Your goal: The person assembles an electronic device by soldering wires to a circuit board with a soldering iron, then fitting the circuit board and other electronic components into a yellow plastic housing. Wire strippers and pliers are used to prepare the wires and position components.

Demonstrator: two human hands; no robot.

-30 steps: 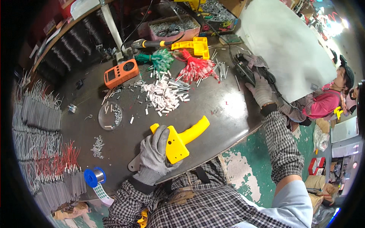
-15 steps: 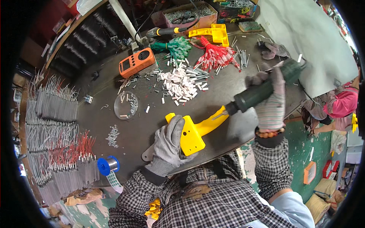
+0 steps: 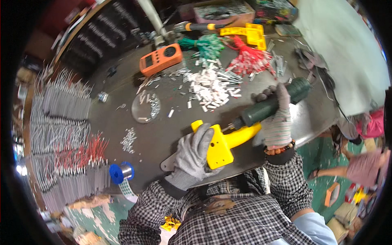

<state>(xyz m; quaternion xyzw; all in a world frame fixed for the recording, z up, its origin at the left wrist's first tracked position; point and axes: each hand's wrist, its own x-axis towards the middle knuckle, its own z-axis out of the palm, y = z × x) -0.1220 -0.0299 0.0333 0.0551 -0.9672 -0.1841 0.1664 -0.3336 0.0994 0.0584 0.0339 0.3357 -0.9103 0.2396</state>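
The gloved left hand (image 3: 192, 153) was clamped on a yellow plastic casing (image 3: 219, 152) at the worktop's (image 3: 165, 136) near edge, while the right hand (image 3: 278, 121) gripped a dark green power screwdriver (image 3: 265, 110), its tip beside or against the casing; which, I could not tell. The orange meter's (image 3: 161, 60) markings were too small to read, and a pale strip (image 3: 128, 191) by the blue spool (image 3: 116, 174) bore green dots.

Glare whitens my bench (image 3: 300, 121) beside my right hand (image 3: 277, 124), which looks slightly blurred. The upper-left rack (image 3: 102, 34) is dim, the fisheye rim black.
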